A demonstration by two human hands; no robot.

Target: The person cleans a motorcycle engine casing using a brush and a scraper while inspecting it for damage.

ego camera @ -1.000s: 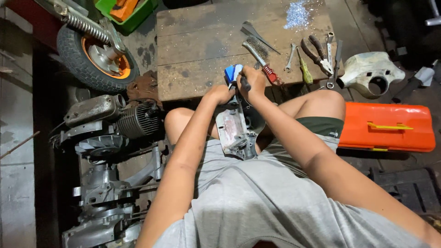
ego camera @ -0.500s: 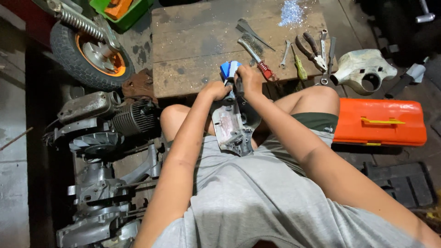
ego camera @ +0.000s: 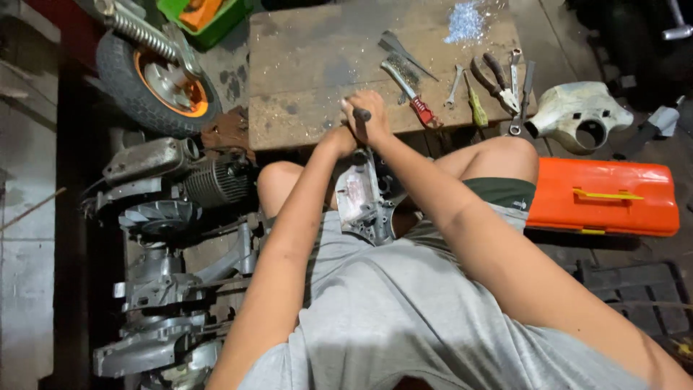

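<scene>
**Two hands on one tool handle, engine casing in your lap**

Both of your hands meet at twelve o'clock from your chest. Your right hand (ego camera: pixel 369 115) is closed in a fist around a dark tool handle (ego camera: pixel 361 115); your left hand (ego camera: pixel 339 139) is pressed against it just below, though I cannot tell how its fingers sit. Under them, between your knees, rests the grey metal engine casing (ego camera: pixel 362 202), standing on edge. It looks heavy, rigid and likely greasy, so grip it by its thick outer rim, not the thin edges.

At three o'clock lies an orange toolbox (ego camera: pixel 603 198), lid shut, contents hidden. At eleven o'clock a green crate (ego camera: pixel 209 16) holds something orange. Loose pliers (ego camera: pixel 495 79) and screwdrivers lie on the wooden board (ego camera: pixel 310 65) ahead.
</scene>
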